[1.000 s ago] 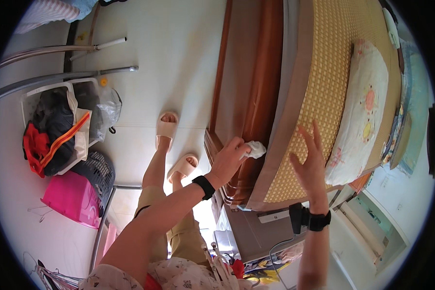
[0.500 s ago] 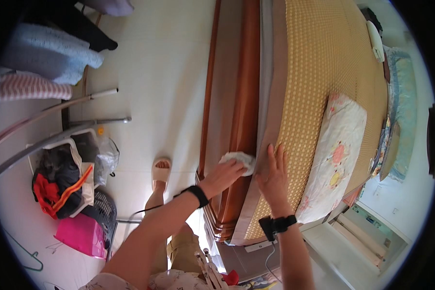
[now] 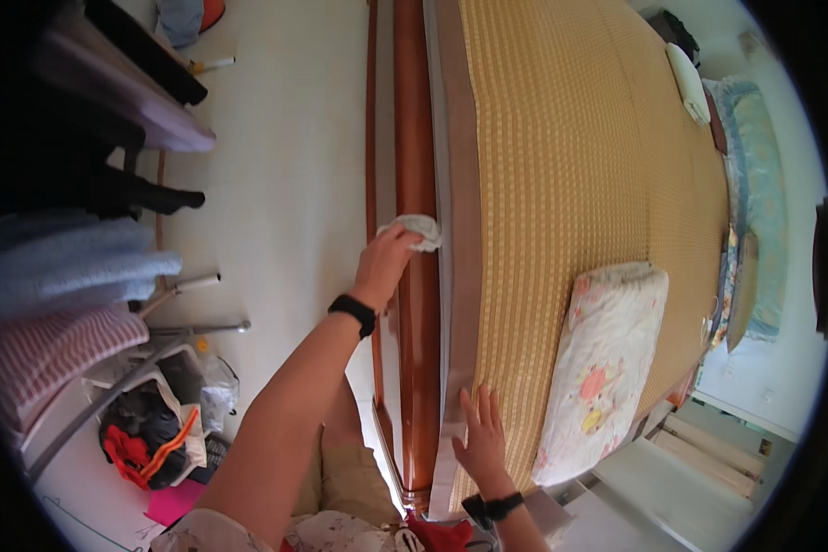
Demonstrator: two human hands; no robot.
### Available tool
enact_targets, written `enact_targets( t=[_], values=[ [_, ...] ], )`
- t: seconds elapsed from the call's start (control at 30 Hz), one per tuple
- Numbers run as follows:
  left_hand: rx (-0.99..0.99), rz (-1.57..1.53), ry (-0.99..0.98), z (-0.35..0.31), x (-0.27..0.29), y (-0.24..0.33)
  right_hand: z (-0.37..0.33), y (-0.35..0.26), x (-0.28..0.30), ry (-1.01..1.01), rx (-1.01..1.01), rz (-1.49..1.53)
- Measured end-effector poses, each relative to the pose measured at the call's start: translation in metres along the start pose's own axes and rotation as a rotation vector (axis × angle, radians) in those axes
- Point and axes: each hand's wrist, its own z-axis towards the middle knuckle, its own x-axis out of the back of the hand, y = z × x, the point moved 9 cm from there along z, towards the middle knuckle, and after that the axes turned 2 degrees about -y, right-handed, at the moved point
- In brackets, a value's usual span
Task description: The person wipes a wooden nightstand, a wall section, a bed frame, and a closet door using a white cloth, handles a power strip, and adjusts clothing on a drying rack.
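My left hand point(image 3: 388, 262) is closed over a pale, crumpled cloth point(image 3: 419, 232), pressing it onto the brown wooden side rail point(image 3: 417, 350) of the bed. Part of the cloth sticks out past my fingers. With fingers spread, my right hand point(image 3: 484, 440) rests on the mattress edge, where the taupe border point(image 3: 463, 230) meets the tan woven mat point(image 3: 561, 138). Nothing is in that hand. Beside it on the mat lies a folded white quilt point(image 3: 607, 368) with a floral print. Each wrist wears a black band.
Clothes and towels point(image 3: 73, 267) hang on a metal rack point(image 3: 193, 328) at the left. Below them stands a bin point(image 3: 193, 391) holding dark and red clothing. Pale floor tiles point(image 3: 285, 156) run alongside the bed. Bedding point(image 3: 762, 202) is piled along the far right side.
My left hand has slid the cloth farther up along the wooden rail. My view has shifted, and my right hand now rests lower in the picture, still on the mattress edge.
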Motion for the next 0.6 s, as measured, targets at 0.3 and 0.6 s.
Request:
enact_targets(
  t=[0.3, 0.6],
  values=[
    [-0.218, 0.152, -0.232, 0.042, -0.001, 0.012, 0.176, -0.056, 0.184, 0.199, 0.150, 0.104],
    [-0.163, 0.119, -0.014, 0.314, 0.082, -0.064, 0.400, -0.141, 0.312, 0.267, 0.166, -0.083]
  ],
)
